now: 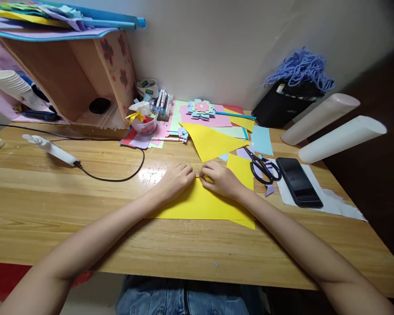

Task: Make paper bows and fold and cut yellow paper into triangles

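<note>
A yellow sheet of paper (197, 204) lies flat on the wooden table in front of me. At its far edge, my left hand (180, 178) is closed, with bent fingers pressed on the paper. Close beside it, my right hand (220, 178) pinches the same edge between thumb and fingers. A narrow strip of that edge looks folded or rolled up between the two hands; the fingers hide most of it. Beyond my hands lies a yellow paper triangle (213, 141), and another yellow piece (241, 168) is partly under my right wrist.
Black-handled scissors (262, 168) and a phone (298, 181) lie to the right, near two white rolls (343, 139). A layered paper flower (201, 108) rests at the back. On the left are a white glue gun (54, 150) with its cord and a cardboard box (114, 74).
</note>
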A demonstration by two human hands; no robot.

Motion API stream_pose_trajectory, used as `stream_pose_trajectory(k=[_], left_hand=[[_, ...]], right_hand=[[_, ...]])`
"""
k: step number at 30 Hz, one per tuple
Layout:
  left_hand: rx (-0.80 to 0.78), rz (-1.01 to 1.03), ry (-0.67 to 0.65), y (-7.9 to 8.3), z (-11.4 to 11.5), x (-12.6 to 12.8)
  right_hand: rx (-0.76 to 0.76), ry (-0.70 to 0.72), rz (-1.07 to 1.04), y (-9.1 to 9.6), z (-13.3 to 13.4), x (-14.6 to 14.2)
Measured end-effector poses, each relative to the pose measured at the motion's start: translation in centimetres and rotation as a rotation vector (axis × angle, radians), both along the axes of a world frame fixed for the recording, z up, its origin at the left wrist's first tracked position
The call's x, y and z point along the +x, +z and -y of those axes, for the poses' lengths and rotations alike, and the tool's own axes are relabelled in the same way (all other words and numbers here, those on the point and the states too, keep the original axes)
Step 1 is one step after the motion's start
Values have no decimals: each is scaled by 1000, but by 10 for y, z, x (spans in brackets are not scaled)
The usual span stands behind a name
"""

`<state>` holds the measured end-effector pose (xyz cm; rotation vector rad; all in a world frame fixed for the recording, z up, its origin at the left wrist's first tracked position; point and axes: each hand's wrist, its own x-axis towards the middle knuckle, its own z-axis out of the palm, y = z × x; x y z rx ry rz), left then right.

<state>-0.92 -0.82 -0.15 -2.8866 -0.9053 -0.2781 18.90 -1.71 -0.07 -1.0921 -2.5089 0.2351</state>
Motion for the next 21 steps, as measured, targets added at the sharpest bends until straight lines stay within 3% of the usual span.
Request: stream_pose_trajectory(k=[10,17,21], left_hand=[[79,-133,23,5,29,16],[164,-228,180,5,58,28],[200,-263,228,7,63,28]], right_hand=[[185,143,329,4,1,3],[179,176,418,13,3,4],[159,155,430,12,6,6]])
